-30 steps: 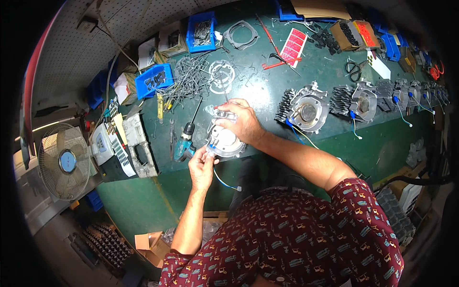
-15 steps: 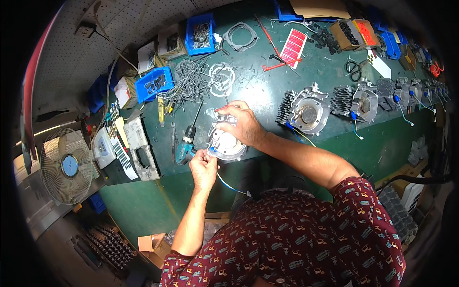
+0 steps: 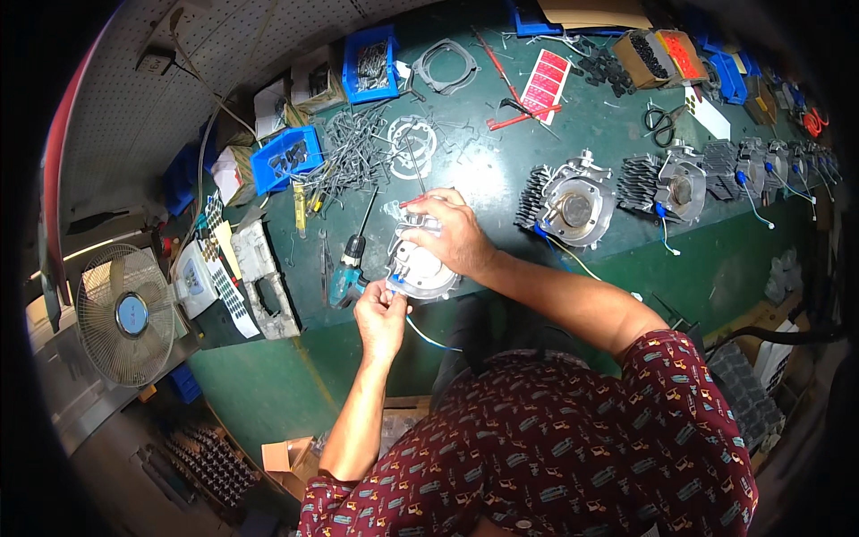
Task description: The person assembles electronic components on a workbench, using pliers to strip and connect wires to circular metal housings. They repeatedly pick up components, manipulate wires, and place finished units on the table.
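A silver cast-metal engine housing (image 3: 426, 279) lies at the bench's near edge, with a blue fitting (image 3: 395, 281) on its lower left side. My left hand (image 3: 381, 320) is closed in a pinch just below that fitting, on the wire lead (image 3: 433, 341) that runs out beneath my fingers toward my lap. Over the housing's upper part, my right hand (image 3: 455, 238) is wrapped with curled fingers, covering much of it. Something red and clear shows beside the right fingertips, and a thin metal rod (image 3: 414, 166) extends beyond them; how these relate to the hand I cannot tell.
A teal power drill (image 3: 347, 279) lies just left of my left hand. Similar finned housings (image 3: 573, 208) line the bench to the right. Loose metal pins (image 3: 353, 152), blue bins (image 3: 372, 64), scissors (image 3: 662, 125) and a red label sheet (image 3: 545, 85) lie farther back. A fan (image 3: 130, 313) stands left.
Both hands stay on the housing. My left fingers have shifted very slightly, showing more of the blue fitting, and the wire's loose end has moved a little up and left.
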{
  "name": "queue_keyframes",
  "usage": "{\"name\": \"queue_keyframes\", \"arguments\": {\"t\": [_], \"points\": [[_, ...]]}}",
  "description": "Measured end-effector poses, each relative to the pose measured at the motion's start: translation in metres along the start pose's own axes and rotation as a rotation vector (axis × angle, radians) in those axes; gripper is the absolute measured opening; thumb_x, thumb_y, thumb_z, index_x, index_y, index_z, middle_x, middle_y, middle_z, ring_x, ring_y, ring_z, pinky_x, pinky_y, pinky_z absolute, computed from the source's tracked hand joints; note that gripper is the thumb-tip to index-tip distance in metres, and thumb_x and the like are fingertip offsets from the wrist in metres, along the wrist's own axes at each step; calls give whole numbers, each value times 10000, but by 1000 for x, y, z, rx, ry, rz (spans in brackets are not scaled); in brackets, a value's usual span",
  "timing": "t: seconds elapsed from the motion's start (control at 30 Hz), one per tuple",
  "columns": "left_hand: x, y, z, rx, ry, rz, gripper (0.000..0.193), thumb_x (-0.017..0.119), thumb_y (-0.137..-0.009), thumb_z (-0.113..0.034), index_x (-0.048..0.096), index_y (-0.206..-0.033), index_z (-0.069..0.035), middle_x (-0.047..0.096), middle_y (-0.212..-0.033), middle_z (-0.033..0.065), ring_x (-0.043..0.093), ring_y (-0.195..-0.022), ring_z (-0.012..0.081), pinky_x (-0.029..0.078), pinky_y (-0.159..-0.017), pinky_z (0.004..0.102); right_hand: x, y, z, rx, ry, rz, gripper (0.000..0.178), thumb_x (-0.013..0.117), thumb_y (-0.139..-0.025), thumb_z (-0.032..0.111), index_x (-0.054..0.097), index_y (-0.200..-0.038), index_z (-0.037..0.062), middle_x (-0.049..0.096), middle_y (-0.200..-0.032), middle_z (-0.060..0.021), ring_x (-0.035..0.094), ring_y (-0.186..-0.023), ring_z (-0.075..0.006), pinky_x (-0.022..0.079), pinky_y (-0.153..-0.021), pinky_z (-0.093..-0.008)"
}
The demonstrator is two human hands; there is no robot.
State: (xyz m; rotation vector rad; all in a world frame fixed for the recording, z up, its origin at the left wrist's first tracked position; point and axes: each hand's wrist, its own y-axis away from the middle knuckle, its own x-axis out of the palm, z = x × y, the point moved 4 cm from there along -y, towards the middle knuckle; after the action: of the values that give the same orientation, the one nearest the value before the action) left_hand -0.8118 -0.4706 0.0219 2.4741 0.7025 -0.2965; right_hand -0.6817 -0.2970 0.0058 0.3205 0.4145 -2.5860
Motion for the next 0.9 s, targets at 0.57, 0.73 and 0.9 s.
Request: {"name": "queue_keyframes", "arguments": {"t": [0.57, 0.73, 0.9], "points": [[-4, -7, -8, -187, 200, 69, 132, 512, -996, 28, 618, -1055, 81, 686, -861, 74, 689, -755, 129, 614, -713, 276, -2, 6, 3, 83, 20, -71, 385, 851, -806, 234, 710, -1095, 22, 734, -1057, -136, 581, -1192, -360, 475, -1021, -442], [-14, -12, 11, -297, 388, 178, 134, 550, -1043, -70, 642, -1083, 18, 712, -936, 82, 700, -791, 132, 608, -728, 253, -4, 2, 4, 96, 3, -63, 387, 853, -806, 249, 724, -1100, 34, 733, -1069, -134, 577, -1210, -354, 479, -1026, -445], [-26, -25, 23, -426, 450, 435, 206, 620, -1056, -228, 647, -1051, -24, 730, -927, 90, 710, -774, 131, 620, -684, 250, -4, 7, 4, 120, 28, -40, 384, 856, -803, 261, 737, -1104, 54, 730, -1094, -115, 575, -1208, -339, 483, -1023, -438]]}}
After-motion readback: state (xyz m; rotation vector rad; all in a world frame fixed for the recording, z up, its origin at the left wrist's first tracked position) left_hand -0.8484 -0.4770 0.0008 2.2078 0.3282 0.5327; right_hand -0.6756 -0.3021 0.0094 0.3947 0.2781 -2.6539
